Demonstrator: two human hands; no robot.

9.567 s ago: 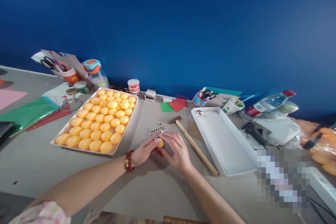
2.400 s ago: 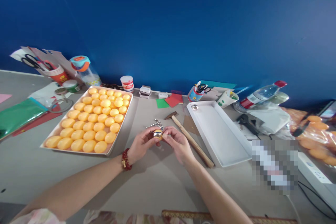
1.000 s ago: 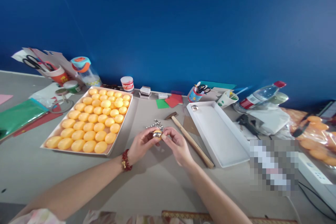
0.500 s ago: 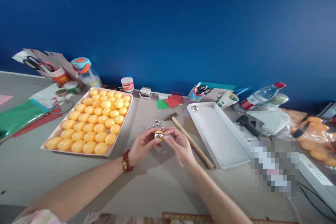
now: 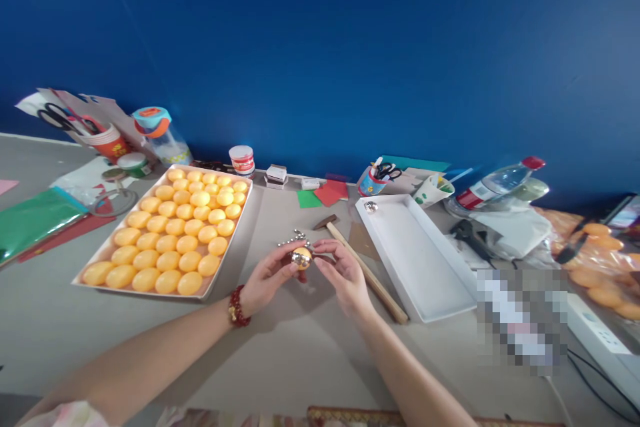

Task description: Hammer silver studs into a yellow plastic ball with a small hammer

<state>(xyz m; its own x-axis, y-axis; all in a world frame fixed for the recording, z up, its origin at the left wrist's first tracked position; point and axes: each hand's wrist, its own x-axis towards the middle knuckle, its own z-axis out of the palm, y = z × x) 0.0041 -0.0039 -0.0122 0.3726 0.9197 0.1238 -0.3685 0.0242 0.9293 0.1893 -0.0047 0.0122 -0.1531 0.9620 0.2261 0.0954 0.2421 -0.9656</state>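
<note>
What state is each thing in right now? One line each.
ball in hand: orange, partly covered in silver
left hand: fingers gripping that ball
right hand: fingers at its side, grip unclear
silver beads: loose on table
hammer: lying down
white tray: open, one silvery object in far corner
ball box: open, holding orange balls
red-capped bottle: capped
small tub: lid on

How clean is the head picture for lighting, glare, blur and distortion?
Head view: soft shadows on the table below both hands; bright highlights on the orange balls and a sheen on the green packet; the bottle looks stretched and leaning near the side; fine detail at the fingertips is soft; a pixelated patch hides the lower right.
</note>
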